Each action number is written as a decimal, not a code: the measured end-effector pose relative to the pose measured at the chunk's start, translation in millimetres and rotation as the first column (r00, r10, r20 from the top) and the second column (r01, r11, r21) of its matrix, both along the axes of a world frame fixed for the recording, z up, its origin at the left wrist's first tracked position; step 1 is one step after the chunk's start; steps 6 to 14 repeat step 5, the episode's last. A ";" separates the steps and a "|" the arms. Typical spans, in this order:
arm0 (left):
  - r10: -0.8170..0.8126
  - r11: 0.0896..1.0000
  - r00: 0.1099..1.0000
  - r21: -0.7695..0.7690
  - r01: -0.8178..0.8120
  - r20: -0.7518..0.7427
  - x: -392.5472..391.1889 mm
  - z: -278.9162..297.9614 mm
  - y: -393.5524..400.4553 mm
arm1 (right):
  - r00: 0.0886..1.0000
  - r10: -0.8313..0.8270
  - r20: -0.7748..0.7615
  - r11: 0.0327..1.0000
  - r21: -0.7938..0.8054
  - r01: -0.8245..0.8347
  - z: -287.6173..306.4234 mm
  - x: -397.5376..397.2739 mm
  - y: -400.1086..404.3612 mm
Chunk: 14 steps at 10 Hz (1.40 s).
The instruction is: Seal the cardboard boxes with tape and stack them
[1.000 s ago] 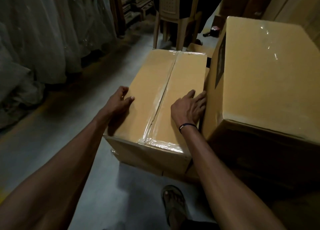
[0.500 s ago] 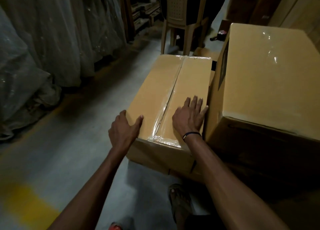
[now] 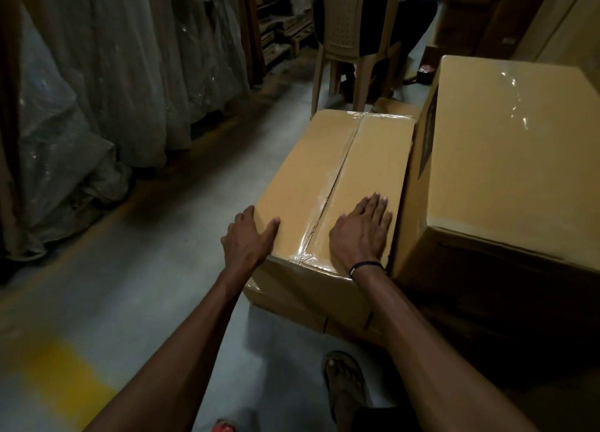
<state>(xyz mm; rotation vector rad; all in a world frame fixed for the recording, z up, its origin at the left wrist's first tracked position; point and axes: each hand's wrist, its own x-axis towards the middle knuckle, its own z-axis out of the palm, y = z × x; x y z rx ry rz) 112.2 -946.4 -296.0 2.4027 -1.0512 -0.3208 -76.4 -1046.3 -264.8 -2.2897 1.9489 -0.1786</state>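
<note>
a: where's the box?

b: low cardboard box (image 3: 334, 191) sits on the grey floor (image 3: 156, 285), mid-frame. top flaps are closed, clear tape (image 3: 336, 178) runs along the centre seam from the far edge to the near edge and wraps over the near edge, wrinkled there.

a: hands?

b: left hand (image 3: 248, 240) is on the near left corner of the box. thumb lies on the top face, fingers go over the left edge and down the side, so mostly hidden. looks like a loose wrap on the corner, can't tell how hard it presses.

a: right one?

b: right hand (image 3: 362, 233) lies flat on the top, right of the seam, near end. fingers straight, close together, pointing far. palm down. dark band (image 3: 366, 267) on that wrist.

a: anything beside it?

b: taller cardboard box (image 3: 506, 158) just to the right, its left side touching or nearly touching the low one, can't tell which. top is glossy with tape, dark label on its left face, unreadable.

a: surroundings?

b: plastic chair (image 3: 347, 32) at the far end behind the low box. plastic-wrapped bundles (image 3: 107, 74) along the left. yellow floor mark (image 3: 61, 376) near left. sandalled foot (image 3: 345, 386) on the floor near the box's near side.
</note>
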 end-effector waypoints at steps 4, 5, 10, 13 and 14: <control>-0.027 0.992 0.999 -0.127 0.023 -0.031 -23.2 78.1 104.7 | 0.949 0.163 0.271 0.948 0.221 -0.227 40.9 11.5 97.3; 0.041 0.985 0.999 -0.165 -0.042 -0.006 -31.9 103.0 166.8 | 0.872 0.351 0.340 0.871 0.223 -0.438 58.2 10.6 149.5; 0.041 0.985 0.999 -0.165 -0.042 -0.006 -31.9 103.0 166.8 | 0.872 0.351 0.340 0.871 0.223 -0.438 58.2 10.6 149.5; 0.041 0.985 0.999 -0.165 -0.042 -0.006 -31.9 103.0 166.8 | 0.872 0.351 0.340 0.871 0.223 -0.438 58.2 10.6 149.5; 0.041 0.985 0.999 -0.165 -0.042 -0.006 -31.9 103.0 166.8 | 0.872 0.351 0.340 0.871 0.223 -0.438 58.2 10.6 149.5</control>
